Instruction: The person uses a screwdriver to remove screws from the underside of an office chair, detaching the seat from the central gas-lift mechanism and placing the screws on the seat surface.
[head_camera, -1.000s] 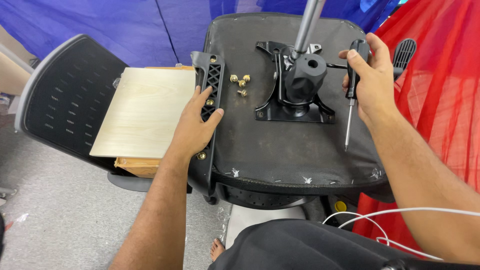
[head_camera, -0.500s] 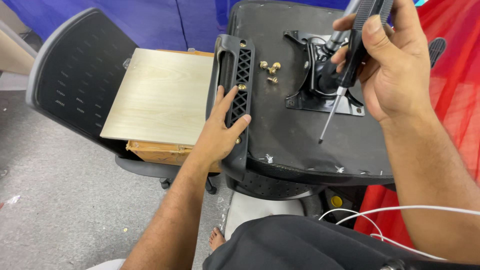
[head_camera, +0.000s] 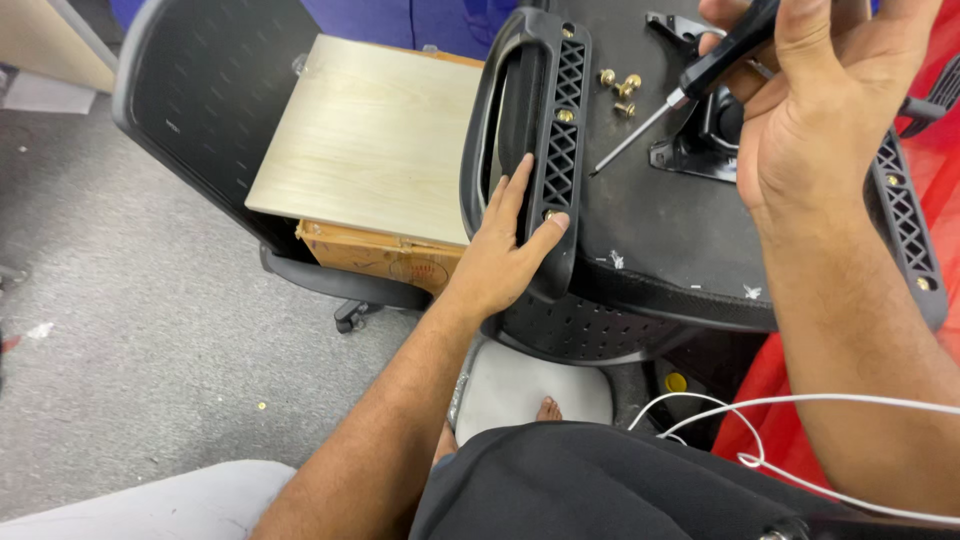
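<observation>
Right hand (head_camera: 820, 120) lifted screwdriver (head_camera: 690, 85) higher, nearer camera; tip now over brass screws (head_camera: 618, 92).

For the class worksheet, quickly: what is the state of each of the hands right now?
Left hand: open, flat on the black armrest.
Right hand: closed, holding a screwdriver.

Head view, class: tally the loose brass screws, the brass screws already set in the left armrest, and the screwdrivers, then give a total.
Loose brass screws: 3
Brass screws set in the left armrest: 3
Screwdriver, held in the right hand: 1
Total: 7
</observation>
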